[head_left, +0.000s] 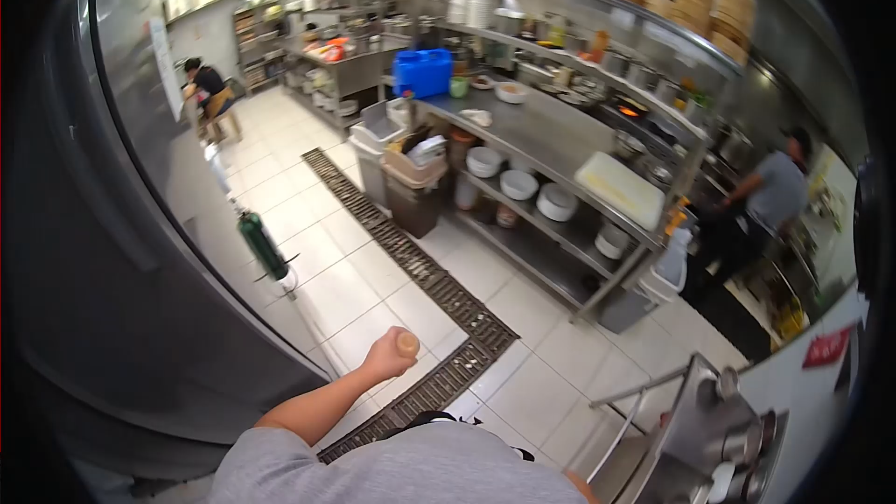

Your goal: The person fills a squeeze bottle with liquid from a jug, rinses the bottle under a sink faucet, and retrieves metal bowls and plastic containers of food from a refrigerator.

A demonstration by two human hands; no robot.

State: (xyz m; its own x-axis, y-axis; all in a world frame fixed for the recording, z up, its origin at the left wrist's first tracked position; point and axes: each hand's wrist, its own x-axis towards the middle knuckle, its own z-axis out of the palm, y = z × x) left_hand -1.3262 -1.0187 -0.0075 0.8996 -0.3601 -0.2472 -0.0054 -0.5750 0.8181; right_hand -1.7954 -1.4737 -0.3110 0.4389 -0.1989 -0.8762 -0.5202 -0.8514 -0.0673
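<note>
My left hand (389,355) is closed around a small round light-brown object (408,344), whose top shows at the right side of the fist. The hand is held out above the white tiled floor, left of the drain grating (448,294). My right hand is out of view; only a bit of skin shows past the grey shirt at the lower edge.
A steel fridge door (159,224) stands close on the left. The steel counter (551,135) holds a blue container (423,72) and a white cutting board (621,189). One person (779,187) stands at the stove; another (213,89) sits at the far left. Metal cart (695,429) lower right.
</note>
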